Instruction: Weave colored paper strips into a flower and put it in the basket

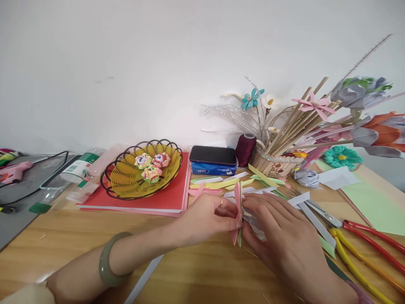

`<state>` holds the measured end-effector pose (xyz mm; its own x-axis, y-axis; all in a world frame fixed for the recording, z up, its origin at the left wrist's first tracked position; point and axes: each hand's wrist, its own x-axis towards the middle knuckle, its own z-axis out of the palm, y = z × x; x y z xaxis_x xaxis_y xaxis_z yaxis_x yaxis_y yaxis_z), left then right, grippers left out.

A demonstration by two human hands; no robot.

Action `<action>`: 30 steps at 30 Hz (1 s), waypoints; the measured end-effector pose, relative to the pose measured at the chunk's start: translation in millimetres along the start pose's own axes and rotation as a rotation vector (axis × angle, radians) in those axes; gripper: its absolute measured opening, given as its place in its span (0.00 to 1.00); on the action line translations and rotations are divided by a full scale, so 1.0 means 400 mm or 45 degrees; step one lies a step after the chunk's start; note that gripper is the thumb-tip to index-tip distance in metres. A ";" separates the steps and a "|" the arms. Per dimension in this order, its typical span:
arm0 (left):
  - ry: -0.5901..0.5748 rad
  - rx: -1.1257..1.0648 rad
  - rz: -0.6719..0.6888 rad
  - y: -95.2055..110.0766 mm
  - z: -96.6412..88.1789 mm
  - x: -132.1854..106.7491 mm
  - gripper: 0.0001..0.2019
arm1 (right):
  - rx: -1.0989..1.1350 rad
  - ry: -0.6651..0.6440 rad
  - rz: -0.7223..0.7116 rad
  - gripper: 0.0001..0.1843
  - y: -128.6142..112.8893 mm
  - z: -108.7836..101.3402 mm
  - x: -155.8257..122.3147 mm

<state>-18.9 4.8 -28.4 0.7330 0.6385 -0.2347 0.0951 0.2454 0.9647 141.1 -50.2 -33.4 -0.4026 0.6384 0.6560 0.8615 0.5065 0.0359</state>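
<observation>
Folded pink and green paper strips (237, 200) stand on edge between my two hands, just above the table. My left hand (207, 217) pinches them from the left, thumb low and fingers behind. From the other side my right hand (281, 232) closes its fingers around them, and something whitish shows under its palm, too hidden to make out. Several loose paper strips (218, 184) in yellow, green, pink and white lie just beyond my hands. On my left wrist sits a green bangle (106, 259).
To the left, a yellow wicker basket (118, 181) holds paper flowers on red paper (175, 198). A phone (213, 155) rests on a blue tissue pack (202, 169). Beside it are a thread spool (245, 151) and a wooden flower pot (275, 165). Red-handled scissors (351, 226) and yellow-handled pliers (351, 255) lie right.
</observation>
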 end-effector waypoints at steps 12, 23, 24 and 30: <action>-0.026 0.000 -0.071 0.001 -0.003 -0.006 0.10 | -0.028 -0.102 -0.043 0.05 0.005 -0.005 -0.006; 0.034 -0.027 -0.083 0.004 -0.031 0.007 0.15 | 0.021 0.034 0.002 0.14 0.029 -0.001 -0.011; 0.050 -0.053 -0.084 0.004 -0.031 0.009 0.16 | -0.059 0.083 -0.016 0.13 0.027 -0.004 -0.008; 0.088 -0.087 -0.057 0.008 -0.021 0.003 0.17 | 0.018 -0.027 -0.102 0.05 0.002 -0.005 -0.022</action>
<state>-23.3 12.6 -26.7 0.6807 0.6738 -0.2876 0.0788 0.3229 0.9431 145.9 -56.5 -37.7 -0.4766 0.6077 0.6353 0.8220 0.5642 0.0769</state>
